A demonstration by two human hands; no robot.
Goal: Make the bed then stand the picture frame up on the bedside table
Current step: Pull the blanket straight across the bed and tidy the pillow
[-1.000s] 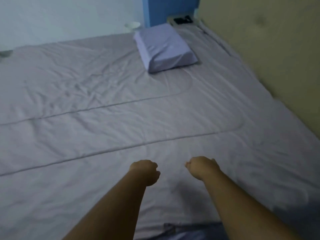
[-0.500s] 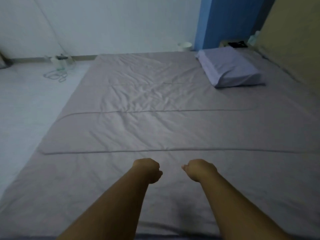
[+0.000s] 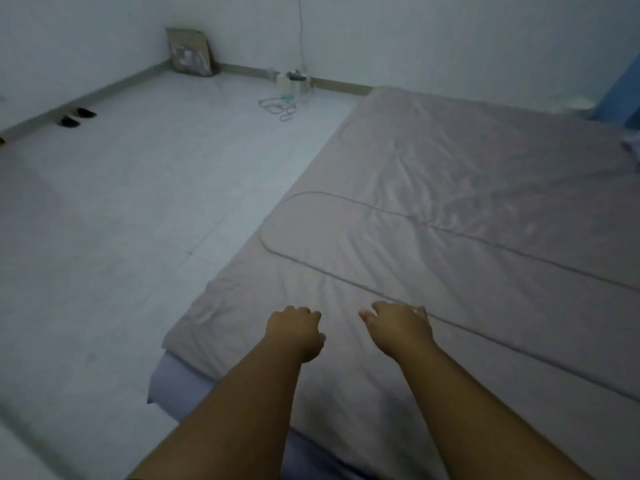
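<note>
A grey-lilac blanket lies spread over the bed, wrinkled, with a stitched seam curving across it. Its near left corner leaves a strip of lavender mattress sheet bare. My left hand hovers over the blanket near that corner, curled into a fist with nothing in it. Just to its right, my right hand has its fingers loosely apart and holds nothing. A sliver of the lavender pillow shows at the far right edge. The picture frame and bedside table are out of view.
Pale tiled floor lies left of the bed. A cardboard piece leans in the far corner. A white device with a coiled cable sits by the back wall. Dark slippers lie at the left wall.
My view has swung left, from the pillow side to the bed's left edge and the floor. The right hand's fingers have loosened from a fist.
</note>
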